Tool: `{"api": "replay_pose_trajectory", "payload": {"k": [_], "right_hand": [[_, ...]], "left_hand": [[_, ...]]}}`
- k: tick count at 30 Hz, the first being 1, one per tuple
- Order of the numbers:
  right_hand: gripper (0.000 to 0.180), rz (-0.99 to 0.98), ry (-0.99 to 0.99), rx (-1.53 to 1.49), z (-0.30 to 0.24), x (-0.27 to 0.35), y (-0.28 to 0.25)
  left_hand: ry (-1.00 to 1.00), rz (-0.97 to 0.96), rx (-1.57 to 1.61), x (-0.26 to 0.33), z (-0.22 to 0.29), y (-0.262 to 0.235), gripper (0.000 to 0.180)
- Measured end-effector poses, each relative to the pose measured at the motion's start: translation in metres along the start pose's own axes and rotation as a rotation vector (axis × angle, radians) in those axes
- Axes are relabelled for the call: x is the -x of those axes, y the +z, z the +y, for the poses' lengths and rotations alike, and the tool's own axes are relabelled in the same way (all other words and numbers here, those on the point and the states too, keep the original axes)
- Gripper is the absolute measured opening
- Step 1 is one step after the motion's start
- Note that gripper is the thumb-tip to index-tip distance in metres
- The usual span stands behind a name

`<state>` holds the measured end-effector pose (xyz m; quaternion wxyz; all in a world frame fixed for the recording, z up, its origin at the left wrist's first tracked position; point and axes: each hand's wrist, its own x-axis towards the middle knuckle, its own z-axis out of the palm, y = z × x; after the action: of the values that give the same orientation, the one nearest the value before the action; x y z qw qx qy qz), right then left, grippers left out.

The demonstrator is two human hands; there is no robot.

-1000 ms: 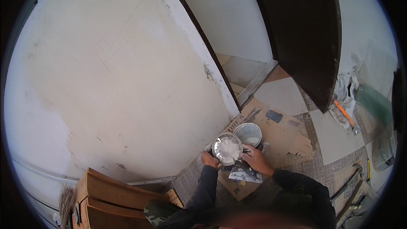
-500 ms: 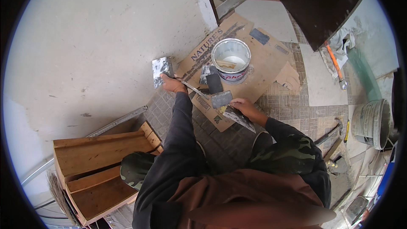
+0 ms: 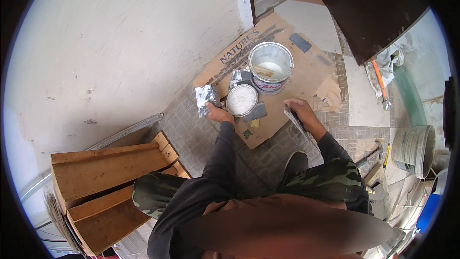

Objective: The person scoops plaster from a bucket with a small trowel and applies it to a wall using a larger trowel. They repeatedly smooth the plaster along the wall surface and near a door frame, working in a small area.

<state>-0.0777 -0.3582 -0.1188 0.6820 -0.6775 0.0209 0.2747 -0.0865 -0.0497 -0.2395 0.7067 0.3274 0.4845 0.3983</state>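
Note:
My left hand is closed around a white-smeared metal putty blade and the edge of a round metal lid. The lid's upturned face is coated white. Over the right side of the cardboard, my right hand grips a flat scraper, seen nearly edge-on. An open metal can with white material and a wooden stick inside stands on the cardboard, beyond both hands. Beside the lid lies a grey rectangular piece, partly hidden by it. Dark and smeared flat pieces lie between lid and can.
A wooden crate sits at my left by the scuffed wall. Another grey piece rests on the far cardboard. At right are an orange-handled tool, a hammer and a dirty bucket. A dark door stands far right.
The lid has turned from edge-on to face up in my left hand, which moved right and nearer. My right hand has moved right, away from the grey piece.

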Motion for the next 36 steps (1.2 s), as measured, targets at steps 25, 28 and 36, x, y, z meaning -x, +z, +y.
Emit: {"api": "replay_pose_trajectory", "payload": {"k": [25, 28, 36], "right_hand": [[0.026, 0.049, -0.087, 0.169, 0.038, -0.032, -0.005], [0.024, 0.097, -0.01, 0.12, 0.043, -0.016, -0.012], [0.029, 0.124, 0.105, 0.169, 0.09, 0.034, -0.008]], "left_hand": [[0.568, -0.444, -0.823, -0.051, 0.014, 0.023, 0.041], [0.299, -0.679, -0.477, -0.066, -0.001, 0.069, 0.04], [-0.14, -0.72, -0.592, -0.069, -0.062, 0.168, 0.033]]}}
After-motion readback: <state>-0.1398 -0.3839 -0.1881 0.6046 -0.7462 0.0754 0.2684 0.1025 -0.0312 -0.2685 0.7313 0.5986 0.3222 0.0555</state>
